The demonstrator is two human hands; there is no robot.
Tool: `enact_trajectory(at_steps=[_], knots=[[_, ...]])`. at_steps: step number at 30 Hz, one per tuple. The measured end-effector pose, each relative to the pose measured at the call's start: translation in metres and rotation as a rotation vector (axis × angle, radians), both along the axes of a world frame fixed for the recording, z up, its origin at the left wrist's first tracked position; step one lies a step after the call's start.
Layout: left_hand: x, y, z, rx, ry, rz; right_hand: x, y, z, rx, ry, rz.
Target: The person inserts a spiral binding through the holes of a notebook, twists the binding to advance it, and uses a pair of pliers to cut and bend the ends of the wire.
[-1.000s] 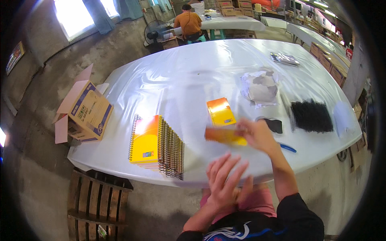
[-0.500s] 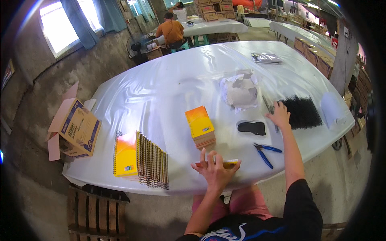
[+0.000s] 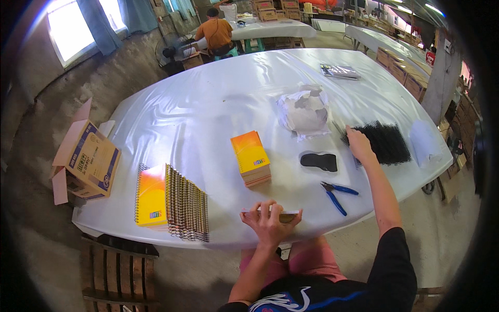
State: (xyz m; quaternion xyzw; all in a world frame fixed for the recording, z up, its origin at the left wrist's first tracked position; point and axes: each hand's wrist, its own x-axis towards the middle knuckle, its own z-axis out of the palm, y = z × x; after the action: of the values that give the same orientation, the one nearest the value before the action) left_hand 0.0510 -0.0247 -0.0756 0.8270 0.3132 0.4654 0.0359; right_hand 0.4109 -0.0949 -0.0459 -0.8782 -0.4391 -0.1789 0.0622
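My left hand (image 3: pixel 269 223) grips a small notebook (image 3: pixel 285 214) near the table's front edge, its long edge facing up and its cover mostly hidden. At the left side of a pile of black spiral binding coils (image 3: pixel 387 144), my right hand (image 3: pixel 359 144) has its fingertips drawn together on a coil. A short stack of orange-yellow notebooks (image 3: pixel 251 156) stands in front of my left hand. Further left, a row of spiral-bound notebooks (image 3: pixel 152 200) overlaps, coils showing. Blue-handled pliers (image 3: pixel 339 196) lie open between my hands, below a flat black piece (image 3: pixel 319 161).
Crumpled white wrapping (image 3: pixel 304 112) and a plastic-wrapped packet (image 3: pixel 340 72) lie farther back on the white-covered table (image 3: pixel 197 114). An open cardboard box (image 3: pixel 93 161) sits at the left edge. A white roll (image 3: pixel 426 140) lies far right. A person in orange (image 3: pixel 215 34) sits beyond.
My right hand has gone from spread fingers to a pinch at the coil pile's left edge. My left hand still holds the notebook, now tilted a little differently. The view has shifted slightly.
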Motion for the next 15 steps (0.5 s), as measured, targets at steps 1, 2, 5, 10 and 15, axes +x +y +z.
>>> enact_trajectory(at_steps=[1,2,5,10,15], knots=[[0.002,0.001,-0.001,-0.008,0.003,-0.001,0.0,-0.003,0.005,0.066,-0.05,0.06],[0.003,0.001,-0.001,-0.008,-0.002,-0.01,-0.003,-0.004,0.011,0.13,-0.096,0.123],[0.002,0.002,-0.001,-0.004,0.0,-0.013,-0.032,-0.003,0.051,0.364,0.229,0.32],[0.003,0.003,0.0,0.0,0.006,-0.003,-0.124,-0.003,0.068,0.424,0.711,0.627],[0.0,0.004,-0.002,0.015,0.011,-0.012,-0.203,-0.014,0.046,0.383,0.913,0.734]])
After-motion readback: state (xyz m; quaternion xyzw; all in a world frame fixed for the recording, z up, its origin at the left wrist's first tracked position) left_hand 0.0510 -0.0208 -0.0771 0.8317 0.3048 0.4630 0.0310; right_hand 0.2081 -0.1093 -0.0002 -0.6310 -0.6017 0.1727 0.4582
